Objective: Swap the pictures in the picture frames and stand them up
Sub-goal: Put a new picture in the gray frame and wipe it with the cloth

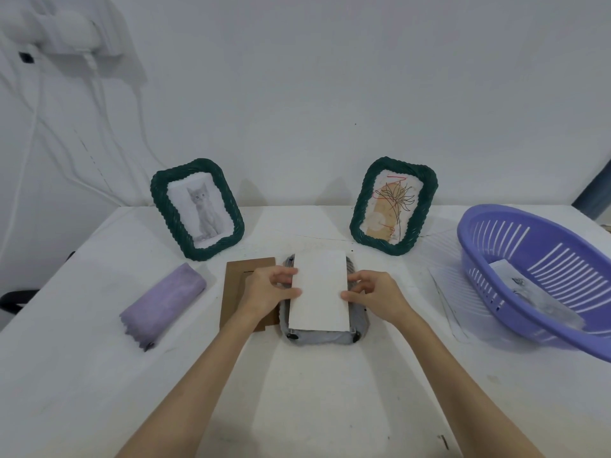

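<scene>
A grey frame (pixel 322 335) lies face down on the white table (pixel 99 375), centred near the person; a white picture sheet (pixel 319 289), blank side up, lies over its back and covers most of it; the left hand (pixel 269 292) pinches the sheet's left edge between thumb and fingers; the right hand (pixel 373 294) pinches the right edge in the same way, fingers curled; a brown backing board (pixel 236 282) lies flat just left of the grey frame, partly under the left hand and wrist; two green wicker frames stand upright, leaning back slightly, at the far edge of the table near the wall; the left green frame (pixel 158 206) holds a picture of a grey kitten; the right green frame (pixel 426 200) holds a line drawing of a plant on a tan ground; a rolled lilac cloth (pixel 163 304) lies to the left of the board, apart from it; a purple slotted basket (pixel 515 269) sits at the right, tilted, with a printed sheet (pixel 529 292) inside; loose clear sheets (pixel 446 302) lie between basket and grey frame
</scene>
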{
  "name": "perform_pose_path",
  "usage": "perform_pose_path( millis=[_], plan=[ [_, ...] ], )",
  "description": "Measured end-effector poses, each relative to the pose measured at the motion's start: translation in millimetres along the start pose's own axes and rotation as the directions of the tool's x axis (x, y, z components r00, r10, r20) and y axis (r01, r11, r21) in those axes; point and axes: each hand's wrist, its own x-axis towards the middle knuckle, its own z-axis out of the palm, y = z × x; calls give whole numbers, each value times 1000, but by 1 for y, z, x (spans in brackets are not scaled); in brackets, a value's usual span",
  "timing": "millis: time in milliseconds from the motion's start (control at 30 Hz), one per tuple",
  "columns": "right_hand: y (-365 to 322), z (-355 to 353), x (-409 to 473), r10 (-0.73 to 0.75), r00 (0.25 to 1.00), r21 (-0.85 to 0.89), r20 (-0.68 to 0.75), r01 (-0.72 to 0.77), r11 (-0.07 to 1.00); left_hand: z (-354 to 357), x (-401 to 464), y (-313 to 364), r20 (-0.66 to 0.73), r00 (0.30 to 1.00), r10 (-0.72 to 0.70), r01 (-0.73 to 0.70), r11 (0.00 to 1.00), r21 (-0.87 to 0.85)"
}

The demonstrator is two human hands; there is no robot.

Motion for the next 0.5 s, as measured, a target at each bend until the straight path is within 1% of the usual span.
perform_pose_path(
  millis=[300, 433, 500],
  plan=[
    [4, 3, 1, -25, 999, -98, -38, 21, 995, 0, -1, 0, 1, 999, 38, -38, 998, 51],
    [3, 5, 0, -73, 995, -206, -66, 58, 977, 2, -2, 0, 27, 998, 58, -62, 983, 174],
    [4, 5, 1, -82, 993, -214, -82, 63, 975, 4, -3, 1, 47, 997, 69, -79, 957, 278]
  ],
)
